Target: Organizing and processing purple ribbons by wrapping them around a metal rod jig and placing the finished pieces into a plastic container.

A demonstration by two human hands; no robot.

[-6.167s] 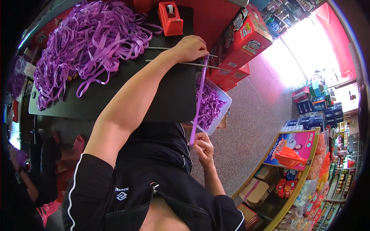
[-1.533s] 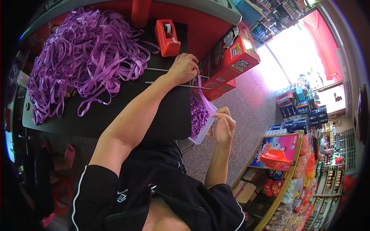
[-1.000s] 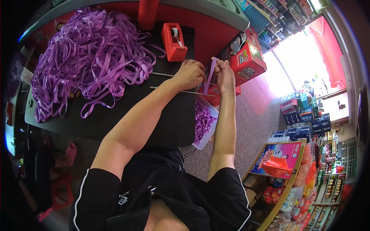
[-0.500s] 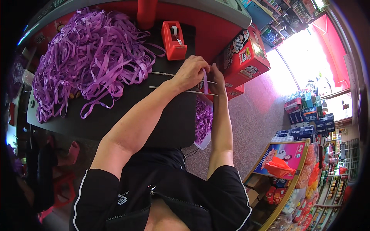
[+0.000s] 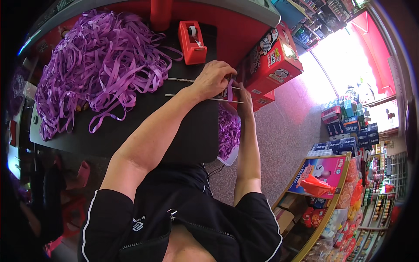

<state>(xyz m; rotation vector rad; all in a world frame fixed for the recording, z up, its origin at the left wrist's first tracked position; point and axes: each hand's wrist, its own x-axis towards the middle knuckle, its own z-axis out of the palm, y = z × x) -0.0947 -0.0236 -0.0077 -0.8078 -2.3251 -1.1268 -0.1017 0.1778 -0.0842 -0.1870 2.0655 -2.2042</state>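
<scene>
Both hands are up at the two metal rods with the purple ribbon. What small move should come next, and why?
Probably wrap the purple ribbon once more around the two thin metal rods, drawing it snug. The left hand pinches the ribbon where it hangs across both rods at the black table edge, and the right hand sits just under it, so the strip looks placed for winding rather than finished.

My left hand (image 5: pixel 212 78) covers most of the purple strip (image 5: pixel 229 89) it pinches, so I can't tell how the strip sits around the two thin rods (image 5: pixel 192 97). My right hand (image 5: pixel 245 99) is mostly tucked behind the strip and the table edge; its grip is unclear to me. The tray of purple loops (image 5: pixel 228 135) is half hidden under the black table (image 5: pixel 131 131). The ribbon pile (image 5: pixel 91 70) hides whatever lies beneath it.
</scene>
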